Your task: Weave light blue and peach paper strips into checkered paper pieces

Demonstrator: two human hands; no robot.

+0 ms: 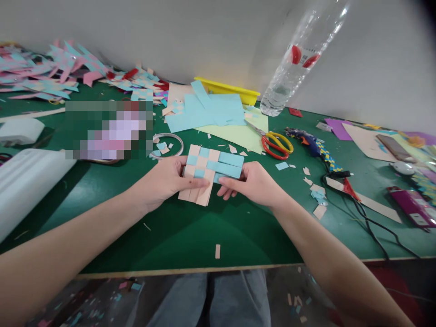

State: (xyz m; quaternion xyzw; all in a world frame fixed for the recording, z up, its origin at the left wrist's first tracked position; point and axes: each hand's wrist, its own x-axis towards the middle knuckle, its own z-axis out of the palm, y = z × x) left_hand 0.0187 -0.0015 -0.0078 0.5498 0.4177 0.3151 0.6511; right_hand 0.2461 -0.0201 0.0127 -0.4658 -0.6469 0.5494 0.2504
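Between my two hands is a woven paper piece of light blue and peach strips, held a little above the green table. Its weave makes a checkered square, with loose blue ends pointing right and loose peach ends hanging toward me. My left hand pinches the left side, the thumb lying across the front of the checks. My right hand grips the blue strip ends at the right, thumb on their lower edge. The fingers behind the paper are partly hidden.
Scissors with red and yellow handles lie beyond my right hand. Blue paper sheets and a yellow tray sit farther back. A tilted plastic bottle stands behind. A tape ring and paper scraps lie on the green table.
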